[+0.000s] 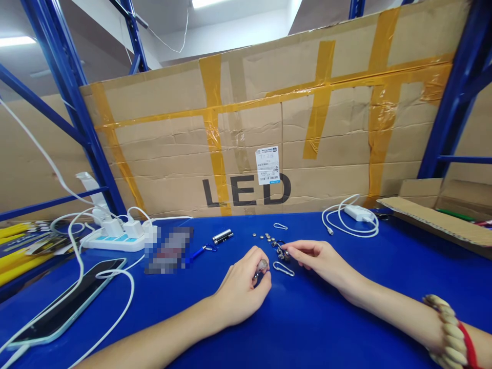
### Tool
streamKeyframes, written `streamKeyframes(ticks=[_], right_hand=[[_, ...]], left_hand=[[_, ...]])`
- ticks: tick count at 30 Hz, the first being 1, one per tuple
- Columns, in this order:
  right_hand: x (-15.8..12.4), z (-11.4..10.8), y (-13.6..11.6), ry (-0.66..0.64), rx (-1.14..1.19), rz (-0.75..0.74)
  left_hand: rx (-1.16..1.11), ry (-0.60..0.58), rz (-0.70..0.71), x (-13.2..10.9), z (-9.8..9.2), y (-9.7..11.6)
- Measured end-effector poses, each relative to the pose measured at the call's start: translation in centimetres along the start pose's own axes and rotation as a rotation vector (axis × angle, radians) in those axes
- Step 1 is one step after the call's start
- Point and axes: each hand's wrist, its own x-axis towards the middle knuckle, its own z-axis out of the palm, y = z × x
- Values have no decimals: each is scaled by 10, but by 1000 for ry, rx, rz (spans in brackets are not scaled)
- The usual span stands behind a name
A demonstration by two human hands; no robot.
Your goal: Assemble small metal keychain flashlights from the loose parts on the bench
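Note:
My left hand [246, 287] is curled on the blue table, its fingers wrapped round a small greyish object [262, 265] that is partly hidden. To its right, my right hand [317, 259] has thumb and fingertips pressed together at a cluster of small dark metal parts [283, 253]; what lies between them is too small to name. A silver carabiner [283, 269] rests between the hands, and another [280, 226] lies farther back. Several small round silver pieces [268, 236] are scattered just behind the cluster.
Silver cylinders [222, 236] and a blue item with a clip [200, 252] lie left of centre. A phone [69, 302], cables and a power strip [115, 241] occupy the left. A white adapter [358, 213] sits back right, before a large cardboard sheet [172, 169].

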Motion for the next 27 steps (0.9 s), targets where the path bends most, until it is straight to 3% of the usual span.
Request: streamKeyframes(ticks=[27], right_hand=[[0,1,2,-57,-35,-16]], left_hand=[[14,-4,-19,-1,-1,2]])
